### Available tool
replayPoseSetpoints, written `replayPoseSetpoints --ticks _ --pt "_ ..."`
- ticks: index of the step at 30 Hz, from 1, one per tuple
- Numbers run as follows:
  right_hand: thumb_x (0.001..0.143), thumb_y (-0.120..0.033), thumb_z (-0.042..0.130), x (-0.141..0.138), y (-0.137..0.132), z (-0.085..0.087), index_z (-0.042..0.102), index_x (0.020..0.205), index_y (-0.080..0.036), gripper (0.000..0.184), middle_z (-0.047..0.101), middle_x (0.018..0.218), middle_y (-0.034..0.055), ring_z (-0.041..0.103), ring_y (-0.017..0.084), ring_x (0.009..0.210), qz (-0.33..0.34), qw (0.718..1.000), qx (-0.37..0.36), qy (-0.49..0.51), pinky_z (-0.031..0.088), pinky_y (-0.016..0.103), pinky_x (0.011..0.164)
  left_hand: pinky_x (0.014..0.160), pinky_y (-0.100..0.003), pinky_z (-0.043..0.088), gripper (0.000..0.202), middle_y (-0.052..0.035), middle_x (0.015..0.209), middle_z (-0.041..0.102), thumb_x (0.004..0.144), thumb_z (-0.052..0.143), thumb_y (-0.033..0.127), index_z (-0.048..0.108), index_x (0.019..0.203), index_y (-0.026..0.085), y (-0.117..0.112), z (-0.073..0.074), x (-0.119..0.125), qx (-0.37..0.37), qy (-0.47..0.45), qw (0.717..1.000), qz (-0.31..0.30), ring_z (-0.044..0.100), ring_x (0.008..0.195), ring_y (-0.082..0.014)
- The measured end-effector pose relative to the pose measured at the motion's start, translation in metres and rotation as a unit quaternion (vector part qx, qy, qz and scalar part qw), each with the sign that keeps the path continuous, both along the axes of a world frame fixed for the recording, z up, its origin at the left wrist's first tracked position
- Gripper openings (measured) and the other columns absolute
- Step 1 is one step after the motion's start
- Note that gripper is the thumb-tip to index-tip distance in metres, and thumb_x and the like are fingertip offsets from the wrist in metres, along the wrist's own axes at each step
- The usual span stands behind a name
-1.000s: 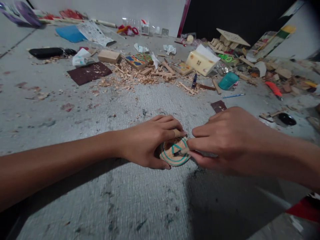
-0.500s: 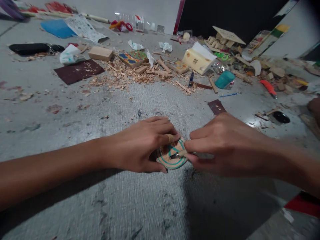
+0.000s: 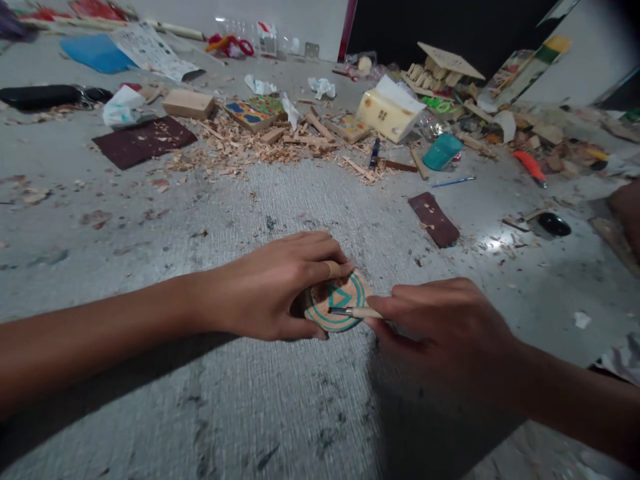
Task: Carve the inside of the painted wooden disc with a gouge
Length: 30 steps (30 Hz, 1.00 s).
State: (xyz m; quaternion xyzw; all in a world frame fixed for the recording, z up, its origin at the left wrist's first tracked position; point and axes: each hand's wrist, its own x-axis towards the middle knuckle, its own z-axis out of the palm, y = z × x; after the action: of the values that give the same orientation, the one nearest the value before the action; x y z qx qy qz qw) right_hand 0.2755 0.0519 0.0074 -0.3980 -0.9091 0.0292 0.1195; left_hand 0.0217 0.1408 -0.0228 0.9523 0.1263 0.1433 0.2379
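Note:
A round wooden disc [image 3: 356, 308] with teal ring lines and a teal triangle lies on the grey surface. My left hand [image 3: 280, 287] is closed on its left side, fingers over the far edge and thumb at the near edge; a tan band is wrapped round one finger. My right hand [image 3: 440, 323] grips a small carving chisel [image 3: 357, 312] by its pale wooden handle. The chisel's metal end points left, its dark tip at the triangle's lower left corner. Brown crumbs lie on the disc by my left fingers.
Wood shavings [image 3: 260, 150] and offcuts spread behind the disc. Brown sandpaper [image 3: 434, 220] lies beyond my right hand, and a larger sheet [image 3: 145, 141] at left. A yellow box [image 3: 389, 115], teal container [image 3: 442, 152], orange cutter [image 3: 530, 168] and black rounded object [image 3: 554, 225] stand farther right.
My right hand has shifted lower and turned, uncovering more of the chisel and sandpaper. The chisel now lies more level, its tip slightly left. The whole view has shifted slightly.

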Motion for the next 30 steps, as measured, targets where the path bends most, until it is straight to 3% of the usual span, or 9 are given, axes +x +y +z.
replayPoseSetpoints --ticks 2,9,14,19,23,25,30 --pt "0.108 -0.026 0.048 0.001 0.005 0.006 0.071 0.086 -0.022 0.032 0.057 0.059 -0.0046 0.046 0.011 0.050 0.031 0.998 0.023 -0.043 0.025 0.034 0.054 0.103 -0.045 0.050 0.060 -0.0145 0.127 0.065 0.084 0.083 0.038 0.063 0.134 0.012 0.001 0.000 -0.001 -0.006 0.003 1.000 0.002 0.061 0.118 -0.0319" --pt "0.108 -0.026 0.052 0.000 0.046 0.035 0.064 0.082 -0.022 0.029 0.061 0.070 -0.0039 0.049 0.012 0.059 0.151 0.981 -0.067 -0.103 0.025 0.035 0.060 0.110 -0.049 0.042 0.064 -0.0115 0.127 0.065 0.081 0.086 0.046 0.062 0.133 0.017 0.004 -0.003 -0.002 -0.017 0.005 1.000 0.000 0.060 0.120 -0.0317" --pt "0.107 -0.023 0.049 -0.010 0.056 0.046 0.057 0.075 -0.022 0.033 0.059 0.066 -0.0032 0.039 0.012 0.052 0.188 0.965 -0.080 -0.162 0.017 0.036 0.056 0.115 -0.052 0.040 0.059 -0.0110 0.123 0.067 0.084 0.084 0.051 0.066 0.129 0.016 0.003 -0.003 -0.001 -0.002 0.002 1.000 0.006 0.061 0.120 -0.0321" --pt "0.105 -0.024 0.055 -0.009 0.039 0.041 0.057 0.075 -0.023 0.030 0.055 0.062 -0.0054 0.044 0.012 0.048 0.126 0.979 -0.095 -0.132 0.019 0.036 0.051 0.126 -0.056 0.030 0.065 -0.0117 0.125 0.066 0.084 0.083 0.047 0.062 0.137 0.015 0.001 -0.002 -0.001 0.010 0.020 1.000 0.012 0.062 0.122 -0.0324" --pt "0.106 -0.021 0.053 -0.011 0.008 0.024 0.068 0.084 -0.023 0.026 0.065 0.069 -0.0034 0.058 0.015 0.054 0.041 0.995 -0.035 -0.079 0.027 0.038 0.053 0.105 -0.050 0.049 0.050 -0.0121 0.117 0.065 0.085 0.082 0.045 0.067 0.121 0.015 0.002 0.003 0.002 0.006 0.027 1.000 0.000 0.060 0.113 -0.0325" --pt "0.107 -0.019 0.051 -0.014 -0.008 0.015 0.070 0.085 -0.023 0.029 0.069 0.073 -0.0018 0.062 0.016 0.057 0.006 0.998 -0.001 -0.055 0.030 0.039 0.052 0.096 -0.047 0.052 0.044 -0.0119 0.114 0.064 0.083 0.083 0.043 0.068 0.114 0.015 0.003 0.005 0.003 0.003 0.029 1.000 -0.004 0.059 0.110 -0.0322" --pt "0.109 -0.019 0.050 -0.014 -0.028 -0.003 0.074 0.096 -0.018 0.028 0.075 0.081 0.0014 0.062 0.015 0.058 -0.025 0.998 0.056 -0.026 0.040 0.036 0.056 0.100 -0.047 0.049 0.054 -0.0126 0.120 0.064 0.083 0.082 0.040 0.065 0.128 0.014 0.002 0.002 0.002 -0.003 0.021 1.000 0.007 0.058 0.114 -0.0319"
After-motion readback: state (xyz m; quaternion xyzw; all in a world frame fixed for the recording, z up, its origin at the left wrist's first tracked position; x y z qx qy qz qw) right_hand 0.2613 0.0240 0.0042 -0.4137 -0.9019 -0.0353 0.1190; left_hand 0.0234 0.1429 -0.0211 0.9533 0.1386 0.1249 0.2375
